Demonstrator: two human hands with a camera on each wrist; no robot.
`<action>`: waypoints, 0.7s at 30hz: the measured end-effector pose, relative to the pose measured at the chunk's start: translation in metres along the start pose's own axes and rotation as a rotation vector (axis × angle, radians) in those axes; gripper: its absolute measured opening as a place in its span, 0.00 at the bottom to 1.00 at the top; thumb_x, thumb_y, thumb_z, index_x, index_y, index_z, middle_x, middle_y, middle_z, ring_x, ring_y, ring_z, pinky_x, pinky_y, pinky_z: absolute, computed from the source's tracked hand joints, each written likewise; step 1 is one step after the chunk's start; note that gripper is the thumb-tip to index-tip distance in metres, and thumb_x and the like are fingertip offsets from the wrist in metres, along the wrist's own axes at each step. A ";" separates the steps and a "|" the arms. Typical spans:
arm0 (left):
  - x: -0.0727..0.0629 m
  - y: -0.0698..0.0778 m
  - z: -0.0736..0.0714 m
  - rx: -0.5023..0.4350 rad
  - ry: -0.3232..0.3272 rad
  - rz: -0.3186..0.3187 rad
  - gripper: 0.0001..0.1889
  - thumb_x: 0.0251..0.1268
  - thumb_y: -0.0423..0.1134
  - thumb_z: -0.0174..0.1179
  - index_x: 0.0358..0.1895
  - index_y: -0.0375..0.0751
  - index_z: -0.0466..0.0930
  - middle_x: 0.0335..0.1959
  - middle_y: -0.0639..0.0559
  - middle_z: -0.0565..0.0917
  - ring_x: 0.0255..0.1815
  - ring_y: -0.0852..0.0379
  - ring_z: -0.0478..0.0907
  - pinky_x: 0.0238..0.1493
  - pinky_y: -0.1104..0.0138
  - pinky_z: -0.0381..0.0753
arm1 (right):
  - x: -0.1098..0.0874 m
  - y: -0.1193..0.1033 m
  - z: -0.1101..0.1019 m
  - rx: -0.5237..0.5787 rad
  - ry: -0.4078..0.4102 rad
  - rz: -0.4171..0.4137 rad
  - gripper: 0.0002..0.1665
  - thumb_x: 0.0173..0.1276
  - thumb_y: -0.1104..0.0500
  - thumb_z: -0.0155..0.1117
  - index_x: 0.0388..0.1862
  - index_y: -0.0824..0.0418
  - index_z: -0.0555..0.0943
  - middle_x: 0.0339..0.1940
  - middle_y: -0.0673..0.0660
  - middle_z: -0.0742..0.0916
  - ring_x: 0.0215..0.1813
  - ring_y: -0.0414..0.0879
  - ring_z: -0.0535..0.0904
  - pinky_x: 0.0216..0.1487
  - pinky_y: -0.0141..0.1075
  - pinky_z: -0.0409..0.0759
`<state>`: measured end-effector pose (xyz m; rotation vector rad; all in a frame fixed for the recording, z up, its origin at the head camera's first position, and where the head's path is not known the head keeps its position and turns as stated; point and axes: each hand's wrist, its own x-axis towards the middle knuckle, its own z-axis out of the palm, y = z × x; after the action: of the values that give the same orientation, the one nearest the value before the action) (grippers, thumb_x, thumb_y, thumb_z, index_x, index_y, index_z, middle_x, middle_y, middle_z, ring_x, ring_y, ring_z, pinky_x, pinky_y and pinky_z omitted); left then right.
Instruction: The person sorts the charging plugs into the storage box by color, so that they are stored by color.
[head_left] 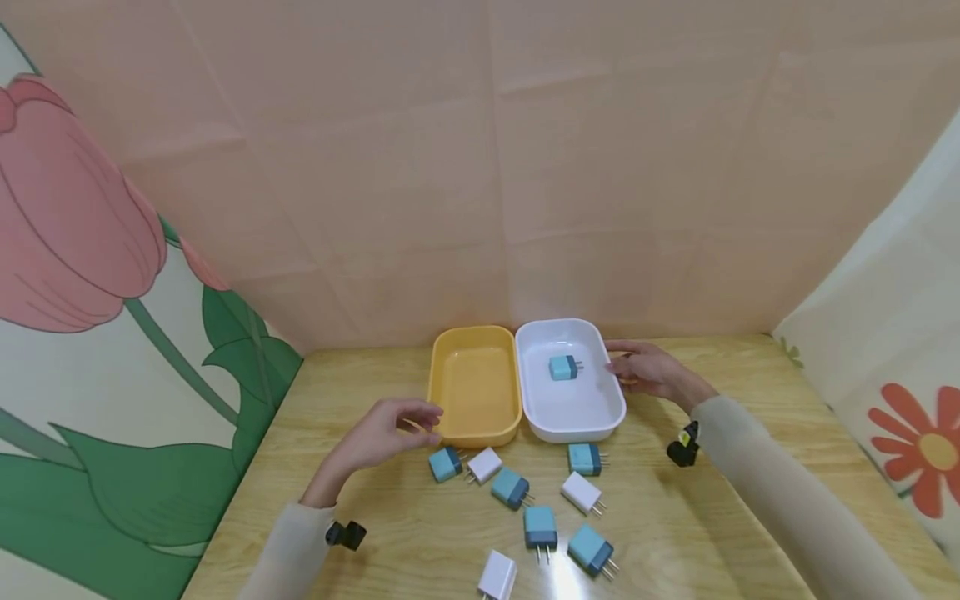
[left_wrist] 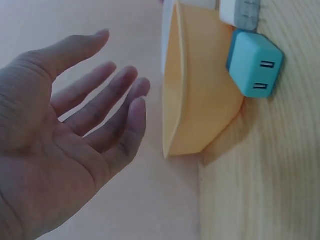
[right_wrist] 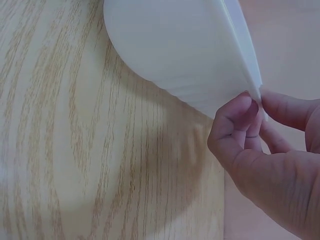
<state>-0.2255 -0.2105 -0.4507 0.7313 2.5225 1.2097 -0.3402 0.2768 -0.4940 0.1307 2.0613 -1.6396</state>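
One white plastic tray, far table edge: probably light, stiff, best held by rim; right hand pinched there, left hand gripped nothing.

Two hands, one at each side of the white tray.
The left hand is at the left, apart from it, with fingers loosely bent and thumb held away; the right hand pinches its right rim between thumb and fingers, right forearm stretched out.
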 end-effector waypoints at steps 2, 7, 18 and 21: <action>-0.004 -0.002 0.002 -0.009 0.000 -0.015 0.21 0.72 0.47 0.69 0.61 0.39 0.85 0.56 0.41 0.89 0.57 0.45 0.85 0.63 0.44 0.83 | 0.000 0.000 -0.001 0.001 0.000 -0.003 0.39 0.82 0.60 0.58 0.86 0.57 0.57 0.64 0.60 0.77 0.51 0.48 0.74 0.55 0.39 0.82; -0.017 -0.012 0.004 -0.014 0.026 -0.020 0.16 0.72 0.44 0.68 0.57 0.41 0.87 0.56 0.38 0.89 0.57 0.44 0.86 0.62 0.43 0.84 | 0.004 0.002 0.000 0.016 -0.005 0.001 0.39 0.82 0.60 0.59 0.86 0.56 0.58 0.56 0.56 0.79 0.48 0.48 0.74 0.52 0.39 0.82; -0.035 -0.045 0.019 -0.119 0.063 -0.106 0.24 0.71 0.41 0.69 0.64 0.32 0.81 0.60 0.33 0.86 0.60 0.37 0.84 0.60 0.55 0.87 | 0.006 0.006 -0.003 0.026 0.006 0.007 0.39 0.82 0.60 0.58 0.86 0.56 0.58 0.66 0.60 0.77 0.52 0.47 0.75 0.54 0.38 0.84; -0.035 -0.052 0.027 -0.166 0.079 -0.121 0.24 0.70 0.40 0.70 0.64 0.30 0.81 0.61 0.32 0.85 0.61 0.37 0.84 0.60 0.54 0.87 | 0.004 0.006 -0.004 0.018 0.011 0.013 0.39 0.82 0.59 0.58 0.86 0.56 0.57 0.67 0.60 0.76 0.53 0.47 0.75 0.55 0.38 0.84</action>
<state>-0.2020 -0.2388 -0.5076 0.4942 2.4498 1.4098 -0.3426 0.2819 -0.5008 0.1588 2.0499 -1.6538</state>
